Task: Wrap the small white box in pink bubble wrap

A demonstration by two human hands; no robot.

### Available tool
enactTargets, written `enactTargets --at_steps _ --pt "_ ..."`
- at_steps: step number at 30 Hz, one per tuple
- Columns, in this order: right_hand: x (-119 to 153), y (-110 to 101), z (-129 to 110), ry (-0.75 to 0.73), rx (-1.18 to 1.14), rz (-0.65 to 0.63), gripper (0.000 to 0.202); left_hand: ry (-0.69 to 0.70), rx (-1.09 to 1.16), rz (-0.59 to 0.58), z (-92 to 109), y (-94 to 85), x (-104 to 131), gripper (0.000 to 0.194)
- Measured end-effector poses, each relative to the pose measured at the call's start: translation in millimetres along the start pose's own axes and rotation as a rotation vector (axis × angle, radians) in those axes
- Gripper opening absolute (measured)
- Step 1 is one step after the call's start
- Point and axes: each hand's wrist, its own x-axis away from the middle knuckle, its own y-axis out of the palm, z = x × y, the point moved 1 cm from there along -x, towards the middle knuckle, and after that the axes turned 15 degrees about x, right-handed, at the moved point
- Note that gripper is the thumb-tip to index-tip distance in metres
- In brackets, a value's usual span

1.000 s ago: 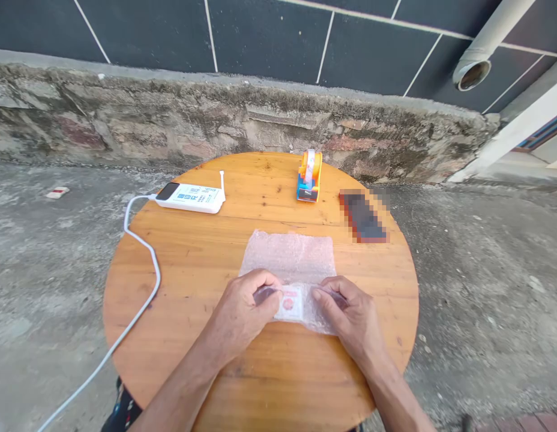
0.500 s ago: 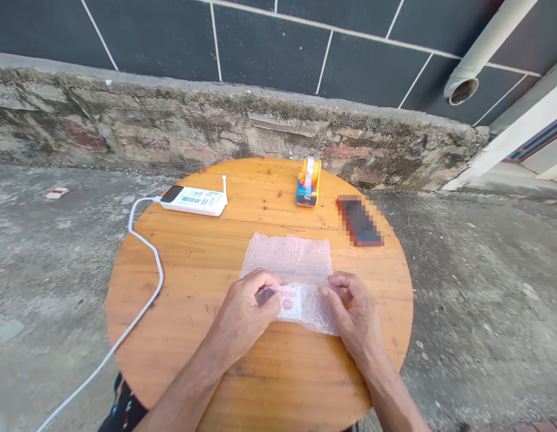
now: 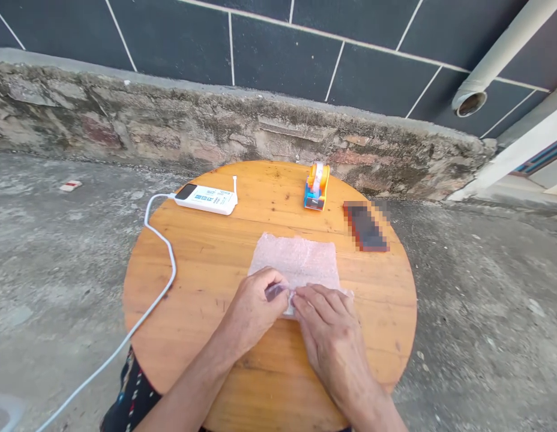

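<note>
A pinkish sheet of bubble wrap (image 3: 296, 258) lies on the round wooden table (image 3: 179, 324), its near part folded over. My left hand (image 3: 258, 306) pinches the folded near edge between thumb and forefinger. Close beside it, my right hand (image 3: 328, 321) bends over the fold with its fingers together, the tips on the wrap near the left thumb. Between the hands only a sliver of a small white packet (image 3: 289, 310) shows; the rest is hidden by fingers and wrap.
A tape dispenser (image 3: 316, 187) in orange and blue stands at the back. Right of it lies a phone (image 3: 366, 227), blurred out. At the left is a white device (image 3: 206, 198) with a white cable (image 3: 164, 291) running off the table. A stone-based wall (image 3: 242, 135) rises behind.
My right hand has moved left from the wrap's right side to beside my left hand, folding the near flap over and covering most of the packet. The view has shifted slightly.
</note>
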Motion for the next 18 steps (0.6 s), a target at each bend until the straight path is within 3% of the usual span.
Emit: enactTargets --at_steps 6,10,18 --pt "-4.1 -3.1 4.3 -0.073 0.096 -0.145 0.027 -0.031 0.028 -0.015 -1.9 -3.1 -0.9 0.009" --pt "-10.0 -6.6 5.5 -0.120 0.176 -0.209 0.031 -0.088 0.068 -0.016 -1.2 -18.6 3.0 0.017" --pt "-19.3 -12.6 3.4 -0.172 0.292 -0.292 0.033 -0.129 -0.189 0.069 -7.6 -48.9 12.9 0.022"
